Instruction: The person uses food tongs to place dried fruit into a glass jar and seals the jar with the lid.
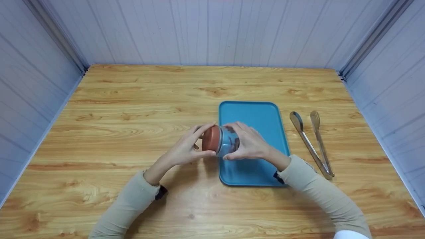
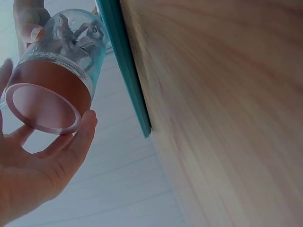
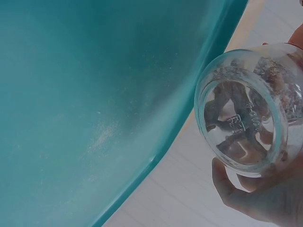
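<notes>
Jar [image 1: 223, 141] is being held on its side, clear of the counter [image 1: 132, 109], above the left edge of the teal tray [image 1: 262, 116]. Long axis is running left to right across the person's front: brown lid [image 1: 211, 138] pointing left, glass base pointing right.

Left hand [image 1: 186, 149] is closing around the lid, thumb below and fingers over the top; the left wrist view is showing the fingertips [image 2: 87, 124] bearing on the lid rim [image 2: 45, 109]. Right hand [image 1: 249, 142] is gripping the glass body, fingers curled over it; the right wrist view is looking straight into the base [image 3: 241, 118], with a thumb [image 3: 222, 177] wrapped beneath. Dark, irregular contents are showing through the glass; what they are cannot be told.

Each hand is sitting at its own end of the axis, so neither is nearer; the lid belongs to the left.

Surroundings: metal tongs [image 1: 312, 142] are lying on the counter just right of the tray, well apart from both hands. Pale panelled walls [image 1: 212, 30] are enclosing the counter on three sides. Nothing is standing between hands and jar.
</notes>
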Motion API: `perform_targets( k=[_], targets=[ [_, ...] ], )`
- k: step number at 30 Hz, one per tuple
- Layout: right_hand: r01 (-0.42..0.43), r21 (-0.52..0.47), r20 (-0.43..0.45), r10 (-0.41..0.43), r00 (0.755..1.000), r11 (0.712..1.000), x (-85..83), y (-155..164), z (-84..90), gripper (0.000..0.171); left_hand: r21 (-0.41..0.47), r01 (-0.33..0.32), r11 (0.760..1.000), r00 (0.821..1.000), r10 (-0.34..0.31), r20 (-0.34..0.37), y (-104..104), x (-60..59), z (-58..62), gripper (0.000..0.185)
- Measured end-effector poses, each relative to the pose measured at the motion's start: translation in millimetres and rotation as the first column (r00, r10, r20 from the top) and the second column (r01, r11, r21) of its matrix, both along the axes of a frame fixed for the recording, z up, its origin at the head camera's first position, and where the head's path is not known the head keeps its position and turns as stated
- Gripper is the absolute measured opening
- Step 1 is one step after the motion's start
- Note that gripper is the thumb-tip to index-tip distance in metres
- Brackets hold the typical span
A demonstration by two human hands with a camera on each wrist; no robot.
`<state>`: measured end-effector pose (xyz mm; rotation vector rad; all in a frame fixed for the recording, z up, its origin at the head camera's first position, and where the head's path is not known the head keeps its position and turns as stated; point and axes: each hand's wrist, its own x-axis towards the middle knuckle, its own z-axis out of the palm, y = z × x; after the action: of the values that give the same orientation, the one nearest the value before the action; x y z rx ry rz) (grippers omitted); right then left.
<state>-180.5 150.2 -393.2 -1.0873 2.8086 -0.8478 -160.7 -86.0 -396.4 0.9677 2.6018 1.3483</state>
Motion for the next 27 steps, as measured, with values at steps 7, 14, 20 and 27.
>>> perform_targets(
  k=[7, 14, 20, 27],
  targets=[
    [-0.016, -0.006, -0.026, 0.016, 1.000, 1.000, -0.6, -0.2, -0.1, 0.086, -0.004, -0.034, 0.999, 0.997, 0.034, 0.069, 0.4, -0.1, 0.0, 0.075],
    [-0.017, 0.000, -0.026, 0.017, 1.000, 1.000, -0.6, -0.3, 0.4, 0.085, -0.024, -0.037, 0.999, 0.995, 0.039, 0.089, -0.3, -0.4, 0.3, 0.077],
    [-0.012, 0.007, -0.020, 0.012, 1.000, 1.000, -0.9, 0.4, -0.1, 0.085, -0.042, -0.026, 0.999, 0.996, 0.029, 0.079, -1.8, -0.2, -0.6, 0.079],
    [-0.024, 0.007, -0.030, 0.024, 0.999, 1.000, -1.3, 1.1, -0.4, 0.086, -0.020, 0.008, 1.000, 0.998, -0.006, 0.066, -2.7, -1.0, -1.1, 0.079]
  ],
)
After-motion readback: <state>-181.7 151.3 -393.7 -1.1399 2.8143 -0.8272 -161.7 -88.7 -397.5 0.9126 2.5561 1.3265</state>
